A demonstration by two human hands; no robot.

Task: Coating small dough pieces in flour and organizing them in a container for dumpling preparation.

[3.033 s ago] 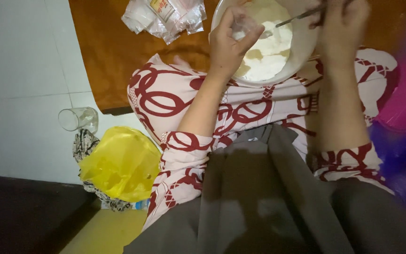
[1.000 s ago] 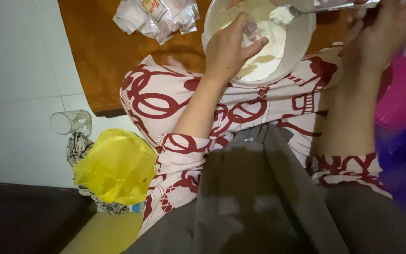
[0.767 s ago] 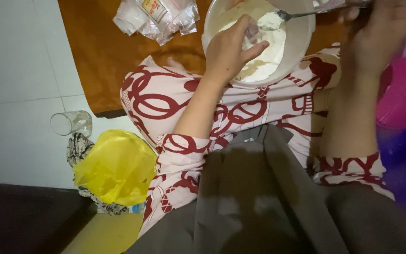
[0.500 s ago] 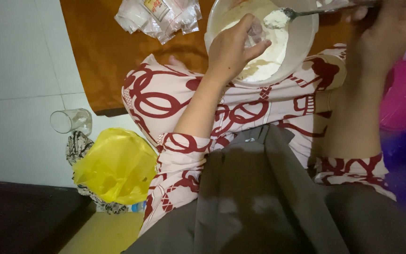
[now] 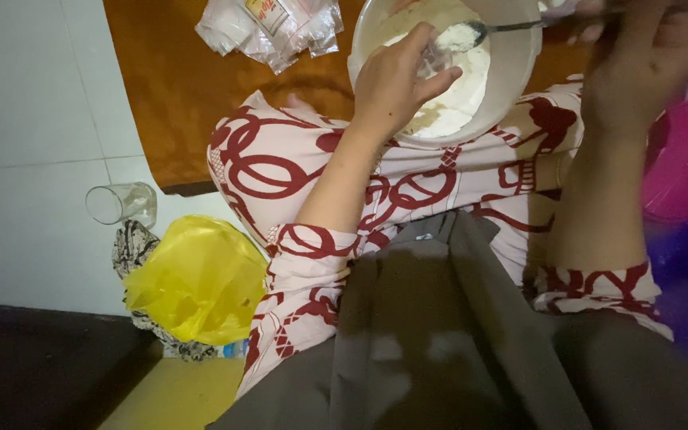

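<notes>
A: Left hand (image 5: 396, 80)?
B: Fingers closed on the near rim of the white bowl (image 5: 511, 87), which sits at the wooden board's (image 5: 177, 95) near edge.
A: Right hand (image 5: 639, 60)?
B: Clamped on a spoon (image 5: 483, 30), heaped with white powder, over the bowl.
A: Surroundings?
B: Clear packets (image 5: 268, 28) at the board's far edge; a glass (image 5: 121, 205) and a yellow bag (image 5: 197, 279) on the floor.

Bowl (image 5: 511, 87) crowded – spoon (image 5: 491, 29) (loaded); board (image 5: 201, 103) free
</notes>
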